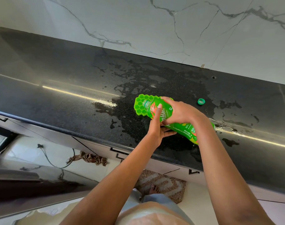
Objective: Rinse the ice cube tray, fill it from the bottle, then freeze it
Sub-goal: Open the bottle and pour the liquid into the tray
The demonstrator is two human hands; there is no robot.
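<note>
A bright green honeycomb ice cube tray [140,103] lies on the wet black countertop [73,75]. A green-labelled plastic bottle [185,129] is tipped almost flat over it, its open neck above the tray's cells. My right hand [179,112] grips the bottle from above near its shoulder. My left hand [156,129] holds it from below and the side, with one finger laid along the label. Most of the tray's right part is hidden behind the bottle and my hands. The bottle's green cap [201,101] lies loose on the counter to the right.
Water is spilled in puddles across the countertop around the tray. A marble-patterned wall [171,26] rises behind the counter. Below the counter's front edge are drawer fronts, a crumpled cloth [89,158] on the floor and a brown mat [164,184].
</note>
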